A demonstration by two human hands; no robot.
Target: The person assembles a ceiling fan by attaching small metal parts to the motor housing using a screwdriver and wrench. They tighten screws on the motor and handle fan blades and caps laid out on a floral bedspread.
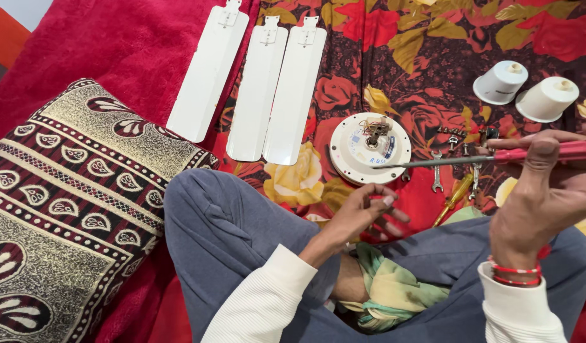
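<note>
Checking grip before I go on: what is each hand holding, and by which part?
The right hand holds a screwdriver by its red handle, shaft pointing left. The left hand is open and holds nothing.

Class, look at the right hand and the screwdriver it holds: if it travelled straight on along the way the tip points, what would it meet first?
Probably the round white fan motor: the right hand aims the screwdriver leftwards, tip already over its rim, though height above it is unclear.
</note>
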